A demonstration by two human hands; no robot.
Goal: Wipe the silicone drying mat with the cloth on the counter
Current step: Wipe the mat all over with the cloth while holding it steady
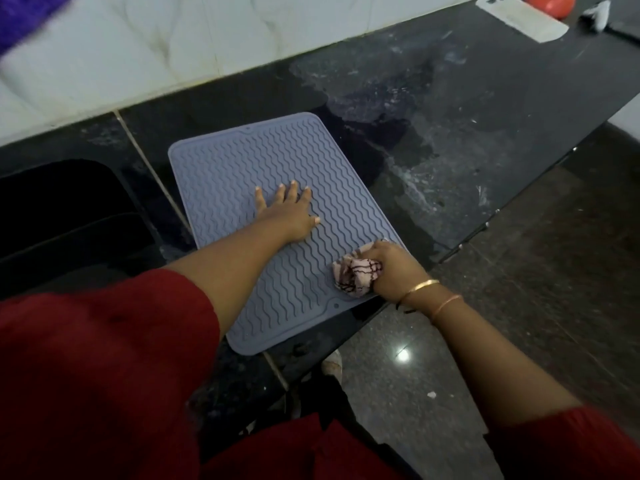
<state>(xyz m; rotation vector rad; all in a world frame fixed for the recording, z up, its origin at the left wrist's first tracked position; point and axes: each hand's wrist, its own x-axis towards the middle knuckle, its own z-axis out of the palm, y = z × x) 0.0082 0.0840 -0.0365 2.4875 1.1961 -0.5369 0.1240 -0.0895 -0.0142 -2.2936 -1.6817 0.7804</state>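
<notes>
pressing the mat flat, left hand spread; right hand clutching cloth.

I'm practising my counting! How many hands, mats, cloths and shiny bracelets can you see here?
Hands: 2, the left hand flat on the mat, the right hand gripping the cloth
Mats: 1, the grey-blue mat
Cloths: 1, the pink cloth
Bracelets: 2, the bracelets on the right wrist
Total: 6
</notes>
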